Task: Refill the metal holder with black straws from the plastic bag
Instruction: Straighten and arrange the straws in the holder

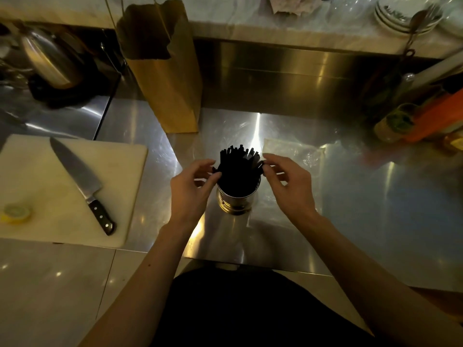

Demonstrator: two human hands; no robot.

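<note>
A shiny metal holder (pixel 235 201) stands upright on the steel counter, packed with black straws (pixel 238 169) that stick out above its rim. My left hand (pixel 193 186) is at the left side of the bundle, its thumb and fingers pinching straw tips there. On the right side, my right hand (pixel 288 181) pinches straw tips between thumb and forefinger. A flat clear plastic bag (pixel 295 154) lies on the counter just behind and to the right of the holder.
A brown paper bag (pixel 165 71) stands behind the holder. A white cutting board (pixel 30 171) at left carries a chef's knife (pixel 80 181) and a yellow tape roll (pixel 16 213). A kettle (pixel 47 58) sits far left; bottles (pixel 400 121) and stacked bowls (pixel 403 16) at right.
</note>
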